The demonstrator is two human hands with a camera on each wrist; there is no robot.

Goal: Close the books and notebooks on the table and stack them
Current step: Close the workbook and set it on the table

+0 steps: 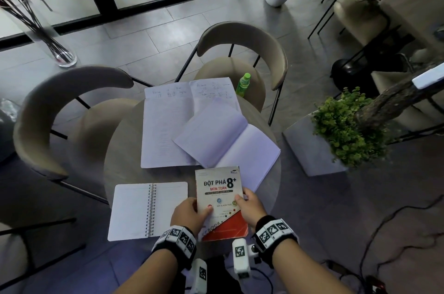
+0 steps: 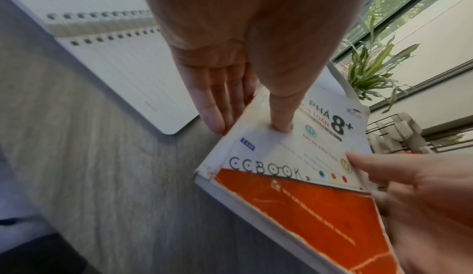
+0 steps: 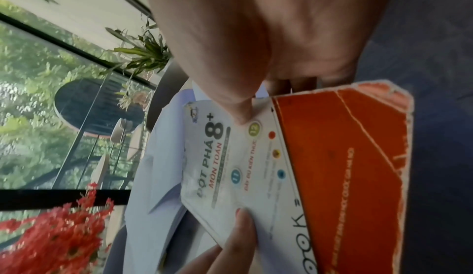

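One book (image 1: pixel 219 200) of four is closed so far, and you have it in both hands above the near edge of the table (image 1: pixel 125 149). Your left hand (image 1: pixel 191 215) grips its spine side: the thumb (image 2: pixel 281 124) presses on the cover while the fingers (image 2: pixel 217 104) run under the edge. Your right hand (image 1: pixel 251 207) pinches the opposite edge, thumb on the cover and fingers hidden beneath. From the wrist views the book looks tilted and lifted rather than lying flat, though you cannot tell whether its far end touches the paper below.

Three items are left open. A spiral notebook (image 1: pixel 147 210) lies flat just to the left of the book, near your left hand. A large notebook (image 1: pixel 168 125) with handwriting along its top lies open at the far side of the table. A smaller notebook (image 1: pixel 227 142) lies open at an angle, overlapping the large one's right page, its near corner just beyond the book you hold.

No stack exists yet. By my reading, you have roughly a quarter of the closing done, and the held book will likely serve as the stack's first piece once you set it down. A green bottle (image 1: pixel 243 84) stands at the far edge, beside the large notebook.
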